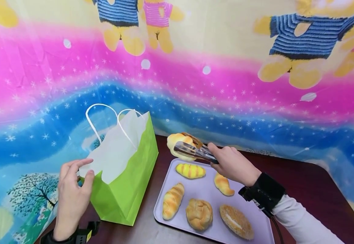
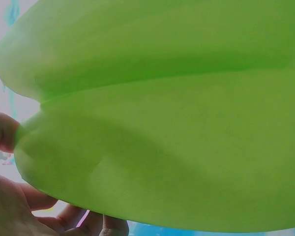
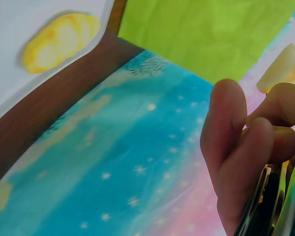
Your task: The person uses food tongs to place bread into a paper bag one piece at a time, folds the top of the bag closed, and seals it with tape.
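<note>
My left hand [image 1: 73, 193] holds the near upper corner of a green paper bag [image 1: 126, 189], thumb on one side and fingers on the other; the left wrist view shows the bag's green side [image 2: 177, 147] filling most of the picture. The bag stands upright with a white inside and two white handles. Metal tongs [image 1: 199, 150] are gripped in my right hand [image 1: 231, 164]. Their tips clamp a pale, rounded bread roll [image 1: 175, 140], raised above the far edge of a tray [image 1: 160, 196]. In the right wrist view, bent fingers [image 3: 226, 123] show beside the dark tong handle.
On the light purple tray lie a striped yellow bread [image 1: 190, 171], a curved roll [image 1: 222, 184], a long bread [image 1: 173, 201], a round bun [image 1: 199, 214] and an oval loaf [image 1: 236, 222]. The dark table [image 1: 305, 189] meets a printed cloth [image 1: 225, 101] behind.
</note>
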Demonstrator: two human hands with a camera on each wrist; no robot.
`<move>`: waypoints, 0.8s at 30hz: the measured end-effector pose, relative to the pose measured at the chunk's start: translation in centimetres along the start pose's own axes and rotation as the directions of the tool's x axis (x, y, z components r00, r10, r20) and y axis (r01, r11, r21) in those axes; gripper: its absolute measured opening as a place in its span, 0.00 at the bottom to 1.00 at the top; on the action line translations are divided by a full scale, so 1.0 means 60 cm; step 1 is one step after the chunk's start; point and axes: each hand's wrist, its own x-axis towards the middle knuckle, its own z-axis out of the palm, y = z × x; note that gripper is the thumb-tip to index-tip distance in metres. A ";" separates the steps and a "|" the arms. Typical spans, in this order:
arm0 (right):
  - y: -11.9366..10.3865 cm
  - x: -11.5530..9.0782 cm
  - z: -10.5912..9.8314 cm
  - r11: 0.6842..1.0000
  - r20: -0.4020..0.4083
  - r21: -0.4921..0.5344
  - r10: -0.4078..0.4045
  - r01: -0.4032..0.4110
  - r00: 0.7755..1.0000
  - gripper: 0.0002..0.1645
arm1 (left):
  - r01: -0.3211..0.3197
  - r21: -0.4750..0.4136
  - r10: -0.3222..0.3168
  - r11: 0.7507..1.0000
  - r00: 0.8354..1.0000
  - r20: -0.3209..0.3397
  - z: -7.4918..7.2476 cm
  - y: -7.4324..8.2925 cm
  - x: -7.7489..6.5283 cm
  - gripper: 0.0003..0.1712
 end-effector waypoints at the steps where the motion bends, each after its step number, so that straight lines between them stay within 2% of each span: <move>1: -0.006 0.005 -0.003 1.000 -0.001 0.004 -0.013 0.013 1.000 0.20 | -0.002 0.001 0.002 1.000 1.000 0.007 0.000 -0.003 0.000 0.20; 2: -0.012 0.010 -0.006 1.000 0.000 0.006 -0.022 0.022 1.000 0.19 | -0.019 0.022 0.019 1.000 1.000 -0.006 0.003 -0.012 -0.001 0.20; 4: -0.024 0.021 -0.013 0.999 0.004 0.008 -0.041 0.041 0.999 0.18 | -0.024 0.021 0.025 0.999 1.000 -0.006 0.004 -0.011 -0.001 0.20; 6: -0.037 0.032 -0.020 0.998 0.010 0.021 -0.057 0.057 0.998 0.18 | 0.003 -0.009 -0.003 1.000 1.000 0.020 -0.006 0.024 0.001 0.20; 10: -0.062 0.050 -0.032 0.995 0.024 0.061 -0.082 0.081 0.996 0.18 | 0.008 -0.028 -0.007 1.000 1.000 0.017 -0.013 0.059 0.002 0.19; 14: -0.080 0.062 -0.037 0.993 0.030 0.065 -0.098 0.095 0.995 0.18 | -0.016 -0.007 0.016 1.000 1.000 -0.001 -0.013 0.073 0.002 0.19; 15: -0.084 0.064 -0.036 0.993 0.029 0.064 -0.102 0.100 0.994 0.18 | -0.006 -0.015 0.007 1.000 1.000 0.018 -0.017 0.086 0.003 0.19; 18: -0.093 0.072 -0.036 0.992 0.027 0.062 -0.111 0.109 0.993 0.18 | 0.021 -0.018 -0.021 1.000 0.999 0.044 -0.020 0.093 0.003 0.19; 22: -0.103 0.084 -0.036 0.990 0.019 0.059 -0.129 0.128 0.991 0.18 | 0.015 -0.036 -0.014 0.999 0.999 0.049 -0.014 0.063 0.000 0.20; 23: -0.106 0.087 -0.036 0.989 0.015 0.056 -0.140 0.139 0.990 0.18 | -0.006 -0.051 0.008 0.999 0.999 0.036 -0.008 0.043 -0.001 0.20; 24: -0.108 0.090 -0.036 0.988 0.011 0.052 -0.147 0.146 0.989 0.18 | -0.016 -0.060 0.018 0.998 0.999 0.039 -0.008 0.037 -0.001 0.21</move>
